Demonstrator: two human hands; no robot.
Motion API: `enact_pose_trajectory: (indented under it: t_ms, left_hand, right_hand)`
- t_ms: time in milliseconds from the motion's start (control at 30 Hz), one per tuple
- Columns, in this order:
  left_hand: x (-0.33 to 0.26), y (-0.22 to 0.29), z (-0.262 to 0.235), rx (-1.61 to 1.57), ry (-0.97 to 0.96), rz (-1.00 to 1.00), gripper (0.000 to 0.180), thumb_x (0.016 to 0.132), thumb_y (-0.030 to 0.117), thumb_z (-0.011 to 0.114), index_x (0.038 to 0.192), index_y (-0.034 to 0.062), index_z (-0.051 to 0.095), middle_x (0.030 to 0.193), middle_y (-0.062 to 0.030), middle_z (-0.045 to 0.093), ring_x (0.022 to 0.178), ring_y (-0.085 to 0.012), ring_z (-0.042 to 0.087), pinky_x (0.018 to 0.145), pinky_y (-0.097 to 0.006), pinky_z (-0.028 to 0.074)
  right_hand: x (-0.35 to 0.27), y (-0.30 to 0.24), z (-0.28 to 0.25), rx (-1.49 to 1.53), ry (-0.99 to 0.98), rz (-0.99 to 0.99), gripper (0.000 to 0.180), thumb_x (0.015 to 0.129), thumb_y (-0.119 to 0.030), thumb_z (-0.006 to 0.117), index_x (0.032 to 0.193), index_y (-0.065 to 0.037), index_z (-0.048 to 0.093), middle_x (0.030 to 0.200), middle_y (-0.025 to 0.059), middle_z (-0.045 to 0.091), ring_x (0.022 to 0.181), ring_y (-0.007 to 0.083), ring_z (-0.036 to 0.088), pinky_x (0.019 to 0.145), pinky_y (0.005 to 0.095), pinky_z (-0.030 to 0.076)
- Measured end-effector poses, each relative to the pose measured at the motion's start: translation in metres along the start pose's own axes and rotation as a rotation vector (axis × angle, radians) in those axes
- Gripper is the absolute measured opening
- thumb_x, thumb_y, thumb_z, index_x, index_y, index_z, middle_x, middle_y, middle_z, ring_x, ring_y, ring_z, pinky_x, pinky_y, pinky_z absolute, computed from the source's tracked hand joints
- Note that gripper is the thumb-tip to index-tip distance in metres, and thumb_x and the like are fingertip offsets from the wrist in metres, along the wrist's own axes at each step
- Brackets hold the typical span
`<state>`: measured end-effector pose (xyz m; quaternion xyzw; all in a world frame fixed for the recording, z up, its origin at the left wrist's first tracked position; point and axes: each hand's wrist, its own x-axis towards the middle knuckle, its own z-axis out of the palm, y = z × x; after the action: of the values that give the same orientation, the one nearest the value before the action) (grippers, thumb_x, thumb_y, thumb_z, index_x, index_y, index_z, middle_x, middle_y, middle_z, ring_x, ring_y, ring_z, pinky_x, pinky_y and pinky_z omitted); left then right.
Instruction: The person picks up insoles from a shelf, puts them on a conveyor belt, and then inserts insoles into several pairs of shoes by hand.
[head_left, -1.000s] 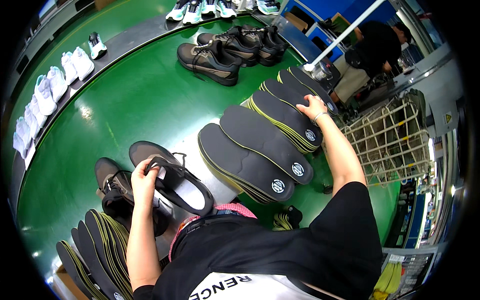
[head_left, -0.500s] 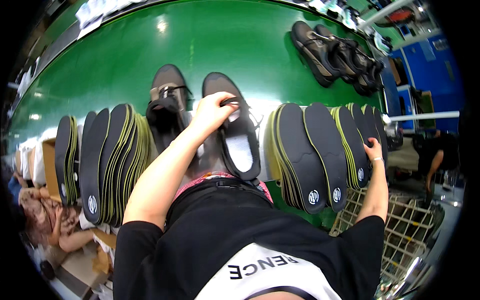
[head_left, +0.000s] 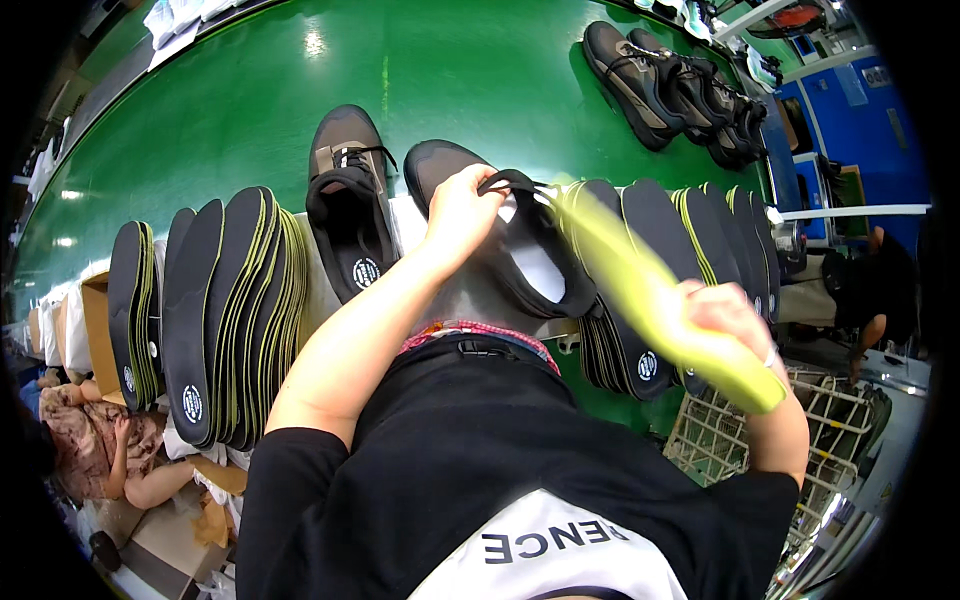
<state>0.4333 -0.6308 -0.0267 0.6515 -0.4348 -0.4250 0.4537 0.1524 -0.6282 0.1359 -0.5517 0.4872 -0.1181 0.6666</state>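
The insole (head_left: 632, 275), one yellow-faced piece blurred by motion, was in our right hand (head_left: 728, 315), slanting just right of the open shoe (head_left: 520, 240). Going left to right, we counted two bunches of insoles (head_left: 235, 310), packed too tightly to number singly. Next on the bench (head_left: 480, 80) stood one finished shoe (head_left: 345, 195), with one black insole (head_left: 366, 272) showing at its heel. Beside it, the one open shoe showed a pale floor; our left hand (head_left: 466, 207) pinched what looked like its tongue (head_left: 515, 180). We took the step in hand to be bringing the insole to that opening. The next move, we judged, called for turning the yellow face down and lining it up, with the tongue kept clear. Our right hand was closed around the insole, though blur hid the exact finger placing. Farther right, partly covered stacks (head_left: 665, 215) defied counting; behind them we made out at least three brown shoes (head_left: 628, 85), overlapping.
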Motion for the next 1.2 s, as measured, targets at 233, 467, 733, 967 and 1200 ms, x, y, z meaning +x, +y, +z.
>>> enact_pose_trajectory:
  t_ms: [233, 467, 733, 967, 1200]
  left_hand:
    - [-0.001, 0.000, -0.003, 0.052, 0.002, 0.092, 0.023, 0.073, 0.015, 0.056, 0.092, 0.0035, 0.060, 0.080, -0.0135, 0.062, 0.077, -0.0250, 0.060, 0.070, -0.031, 0.044]
    - [0.002, -0.006, -0.001, 0.021, -0.034, 0.121, 0.021, 0.073, 0.015, 0.056, 0.091, 0.0039, 0.060, 0.080, -0.0134, 0.062, 0.077, -0.0253, 0.060, 0.070, -0.032, 0.044]
    - [0.001, -0.006, -0.002, 0.001, -0.017, 0.147, 0.020, 0.073, 0.015, 0.057, 0.090, 0.0052, 0.061, 0.078, -0.0126, 0.062, 0.076, -0.0253, 0.060, 0.069, -0.032, 0.045]
    - [-0.001, -0.002, -0.003, 0.053, 0.000, 0.156, 0.019, 0.076, 0.018, 0.058, 0.089, 0.0047, 0.061, 0.078, -0.0131, 0.062, 0.074, -0.0258, 0.061, 0.067, -0.031, 0.045]
    - [-0.002, -0.004, -0.002, 0.056, 0.028, 0.119, 0.018, 0.075, 0.017, 0.058, 0.089, 0.0051, 0.061, 0.078, -0.0136, 0.062, 0.074, -0.0262, 0.060, 0.068, -0.033, 0.045]
  right_hand:
    - [0.043, -0.011, 0.053, -0.273, -0.054, 0.362, 0.018, 0.073, -0.016, 0.057, 0.068, 0.001, 0.063, 0.056, 0.0047, 0.056, 0.051, 0.0117, 0.054, 0.047, 0.0253, 0.042]
    - [0.097, 0.019, 0.117, -1.137, -0.056, -0.223, 0.026, 0.069, -0.022, 0.051, 0.063, 0.000, 0.063, 0.070, 0.0198, 0.056, 0.069, 0.0315, 0.055, 0.066, 0.0371, 0.046]
    - [0.080, 0.030, 0.104, -1.337, -0.036, -0.348, 0.020, 0.069, -0.015, 0.053, 0.062, 0.002, 0.061, 0.074, 0.0172, 0.049, 0.069, 0.0299, 0.054, 0.065, 0.0365, 0.046]
    - [0.126, 0.056, 0.112, -1.417, 0.177, -0.362, 0.018, 0.068, -0.014, 0.054, 0.064, 0.002, 0.061, 0.088, 0.0183, 0.049, 0.082, 0.0313, 0.051, 0.069, 0.0373, 0.046]
    - [0.064, 0.027, 0.113, -1.584, 0.092, 0.009, 0.055, 0.061, -0.042, 0.065, 0.097, -0.003, 0.051, 0.106, 0.0192, 0.045, 0.098, 0.0330, 0.049, 0.079, 0.0439, 0.040]
